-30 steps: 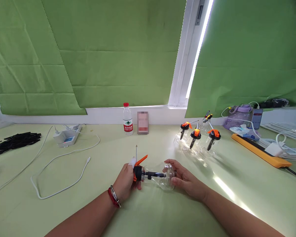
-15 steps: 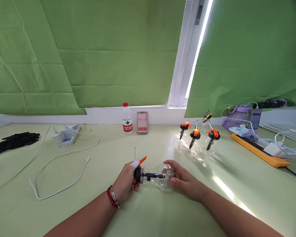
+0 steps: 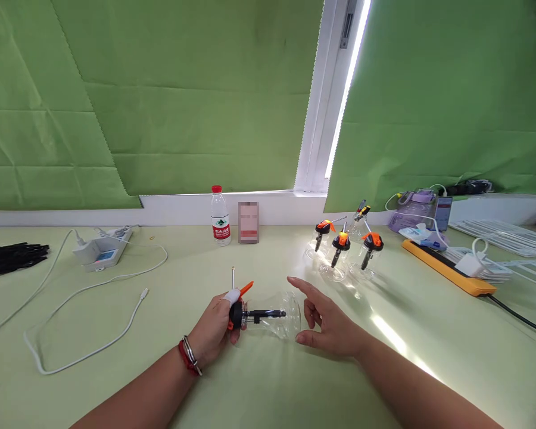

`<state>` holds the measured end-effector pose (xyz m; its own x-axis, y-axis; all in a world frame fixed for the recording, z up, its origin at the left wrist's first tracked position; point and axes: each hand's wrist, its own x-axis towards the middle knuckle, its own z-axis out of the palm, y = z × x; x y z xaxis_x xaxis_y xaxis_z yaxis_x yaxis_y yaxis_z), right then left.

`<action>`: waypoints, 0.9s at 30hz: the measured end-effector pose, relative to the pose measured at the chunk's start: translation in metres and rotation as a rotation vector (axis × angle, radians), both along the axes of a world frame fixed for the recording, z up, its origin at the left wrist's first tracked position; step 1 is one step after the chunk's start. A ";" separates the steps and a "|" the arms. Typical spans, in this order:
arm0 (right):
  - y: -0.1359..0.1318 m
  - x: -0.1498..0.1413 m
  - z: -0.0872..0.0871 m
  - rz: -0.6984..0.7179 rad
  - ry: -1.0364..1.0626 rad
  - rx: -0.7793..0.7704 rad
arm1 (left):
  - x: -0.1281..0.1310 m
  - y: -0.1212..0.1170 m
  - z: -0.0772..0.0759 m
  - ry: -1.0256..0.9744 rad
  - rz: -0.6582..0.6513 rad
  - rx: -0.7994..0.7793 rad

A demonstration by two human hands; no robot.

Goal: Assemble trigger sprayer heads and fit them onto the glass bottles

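Observation:
My left hand [image 3: 218,319] is closed around the black and orange cap of a clear glass bottle [image 3: 274,328], which lies on its side with its base toward the right. A black tube runs from the cap inside the bottle, and a thin spout and an orange lever stick up by my thumb, which has a white wrap. Just right of the base, my right hand [image 3: 328,325] is open, its fingers apart and holding nothing. Several similar bottles with black and orange caps [image 3: 340,241] stand upright at the back right.
A water bottle [image 3: 221,217] and a small pink box [image 3: 249,223] stand by the wall. At left are a white power strip [image 3: 105,250], a white cable [image 3: 134,313] and black strips [image 3: 15,259]. An orange-edged power strip [image 3: 446,268] and a purple jug [image 3: 411,211] are at right.
My right hand has let go of the bottle's base and opened, drawing slightly away to the right. My left hand keeps hold of the cap. The whole view has shifted slightly.

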<state>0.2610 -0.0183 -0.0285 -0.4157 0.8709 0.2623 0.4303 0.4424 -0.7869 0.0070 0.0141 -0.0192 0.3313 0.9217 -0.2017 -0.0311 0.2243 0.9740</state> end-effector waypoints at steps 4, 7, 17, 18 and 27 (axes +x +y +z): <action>0.002 0.001 -0.010 -0.033 -0.013 -0.121 | 0.001 -0.001 0.002 -0.028 -0.019 -0.045; 0.001 -0.002 -0.013 -0.035 0.026 -0.123 | 0.001 -0.001 0.001 -0.042 -0.034 -0.051; 0.002 -0.002 -0.013 -0.019 -0.003 -0.105 | -0.001 0.000 -0.003 0.060 -0.048 -0.072; 0.003 -0.002 -0.013 -0.013 0.003 -0.116 | -0.002 0.000 -0.003 0.088 -0.033 -0.072; 0.005 -0.007 -0.016 0.138 0.253 -0.297 | 0.002 -0.005 0.001 0.204 -0.013 -0.029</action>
